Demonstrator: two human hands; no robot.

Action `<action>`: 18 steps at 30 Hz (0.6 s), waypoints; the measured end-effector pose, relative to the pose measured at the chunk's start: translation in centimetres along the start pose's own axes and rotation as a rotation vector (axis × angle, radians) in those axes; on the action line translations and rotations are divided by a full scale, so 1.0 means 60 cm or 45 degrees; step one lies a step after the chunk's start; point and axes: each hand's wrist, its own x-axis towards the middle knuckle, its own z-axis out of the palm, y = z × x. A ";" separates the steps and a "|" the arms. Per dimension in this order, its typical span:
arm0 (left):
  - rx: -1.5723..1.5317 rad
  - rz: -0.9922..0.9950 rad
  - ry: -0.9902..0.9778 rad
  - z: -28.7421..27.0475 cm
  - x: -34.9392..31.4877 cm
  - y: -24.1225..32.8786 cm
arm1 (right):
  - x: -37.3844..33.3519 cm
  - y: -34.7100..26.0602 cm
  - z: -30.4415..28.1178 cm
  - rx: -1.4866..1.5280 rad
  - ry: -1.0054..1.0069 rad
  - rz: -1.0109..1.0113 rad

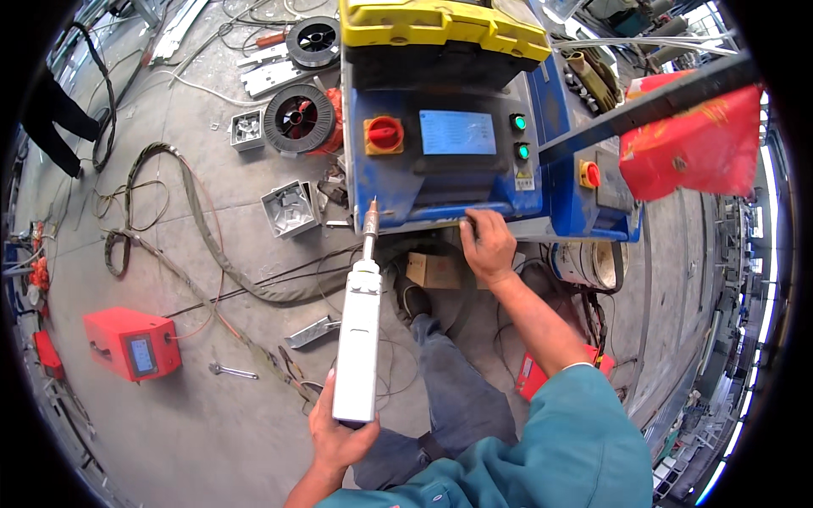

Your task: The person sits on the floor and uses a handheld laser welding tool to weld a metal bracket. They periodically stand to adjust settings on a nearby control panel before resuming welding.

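Observation:
My left hand is closed around the rear end of a white handheld welding torch. The torch points away from me, its copper-coloured nozzle close to the left corner of a blue machine. On the machine's front are a lit screen, a red-and-yellow rotary switch and two green-lit buttons. My right hand has its fingers curled against the front lower edge of this machine; its fingertips are partly hidden.
A yellow-and-black case sits atop the machine. Wire spools and a box of metal pieces lie to its left. Hoses cross the floor near a red device and a wrench. A dark bar reaches in from the right.

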 end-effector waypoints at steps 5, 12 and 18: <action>0.152 -0.011 0.061 0.113 0.079 0.042 | 0.085 0.101 0.049 0.122 -0.276 -0.341; 0.160 -0.070 0.073 0.171 0.106 0.042 | 0.086 0.130 0.082 0.021 -0.603 -0.281; -0.008 -0.454 0.091 0.188 0.101 0.049 | 0.084 0.137 0.087 0.031 -0.593 -0.325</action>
